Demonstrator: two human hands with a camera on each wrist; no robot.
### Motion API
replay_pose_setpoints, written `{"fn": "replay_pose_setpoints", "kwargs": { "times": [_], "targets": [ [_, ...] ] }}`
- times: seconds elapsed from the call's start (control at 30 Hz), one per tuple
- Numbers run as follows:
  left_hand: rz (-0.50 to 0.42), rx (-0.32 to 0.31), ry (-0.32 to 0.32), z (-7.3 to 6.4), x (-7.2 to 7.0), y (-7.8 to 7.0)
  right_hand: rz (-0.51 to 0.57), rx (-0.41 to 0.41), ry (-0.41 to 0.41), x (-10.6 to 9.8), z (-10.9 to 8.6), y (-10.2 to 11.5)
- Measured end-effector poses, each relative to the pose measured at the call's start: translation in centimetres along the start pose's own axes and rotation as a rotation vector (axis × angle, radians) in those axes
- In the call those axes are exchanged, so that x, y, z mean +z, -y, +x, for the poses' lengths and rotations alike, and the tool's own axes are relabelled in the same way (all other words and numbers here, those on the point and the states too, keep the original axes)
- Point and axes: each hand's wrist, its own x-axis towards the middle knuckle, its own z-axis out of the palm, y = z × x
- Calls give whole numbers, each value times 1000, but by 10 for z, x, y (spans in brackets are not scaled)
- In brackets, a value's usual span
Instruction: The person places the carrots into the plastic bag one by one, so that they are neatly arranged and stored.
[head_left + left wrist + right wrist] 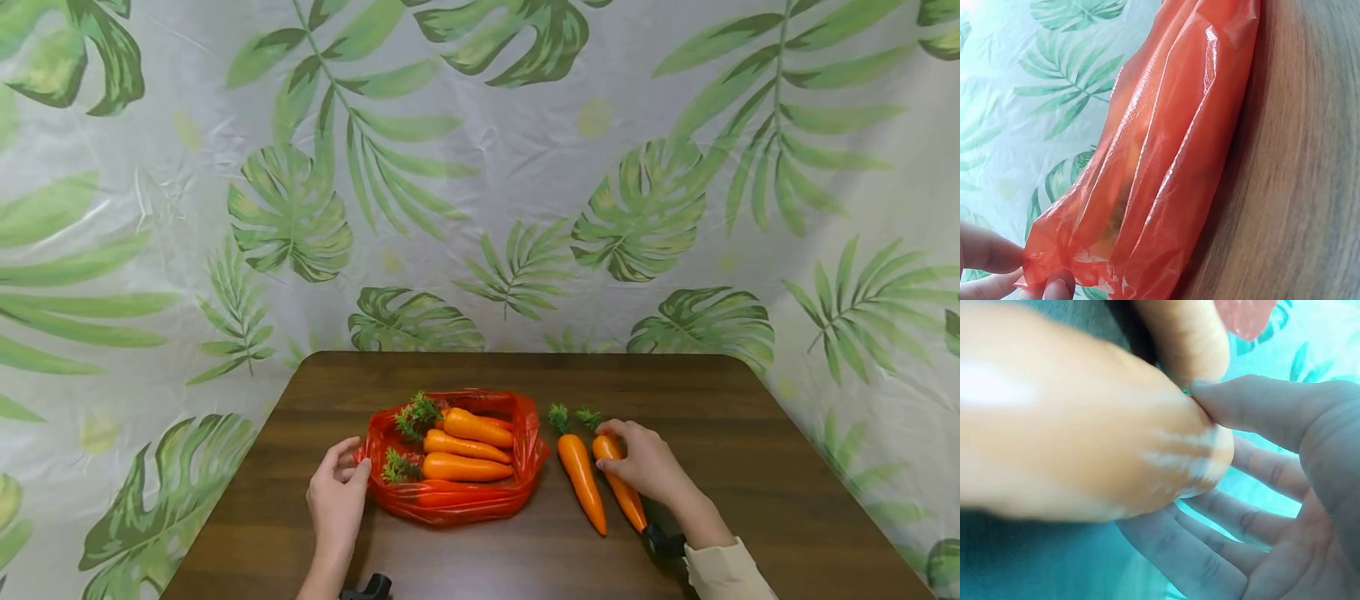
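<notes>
A red plastic bag [538, 454] lies open on the table with several orange carrots [467, 467] inside, their green tops toward the left. At its left side my left hand [336, 497] pinches the bag's edge. In the left wrist view, thumb and fingers [988, 250] meet on the crumpled rim of the bag [1172, 156]. To the right of the bag lie two carrots side by side. My right hand [647, 463] holds the outer carrot [630, 502] near its leafy end, thumb and fingers on either side of its thick end. The inner carrot [581, 479] lies untouched.
The brown wooden table [757, 500] has rounded far corners. Behind it hangs a pale curtain [525, 167] printed with green leaves. Black straps sit at both wrists, the right one [663, 542] close to the held carrot's tip.
</notes>
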Motion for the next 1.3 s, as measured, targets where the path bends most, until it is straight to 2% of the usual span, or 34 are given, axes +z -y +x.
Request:
{"fn": "replay_pose_setpoints", "kwargs": {
  "times": [0.17,0.33,0.77,1.3],
  "targets": [
    [-13,13,0,0,0,-1,9,-6,-16,-8,0,7],
    [-19,-9,6,-2,1,-1,-8,-26,-25,-17,2,15],
    [-35,-3,5,0,3,0,-30,-70,-108,-37,12,31],
    [-38,-3,12,0,0,-1,-5,-134,-150,-43,22,55]
  ]
}}
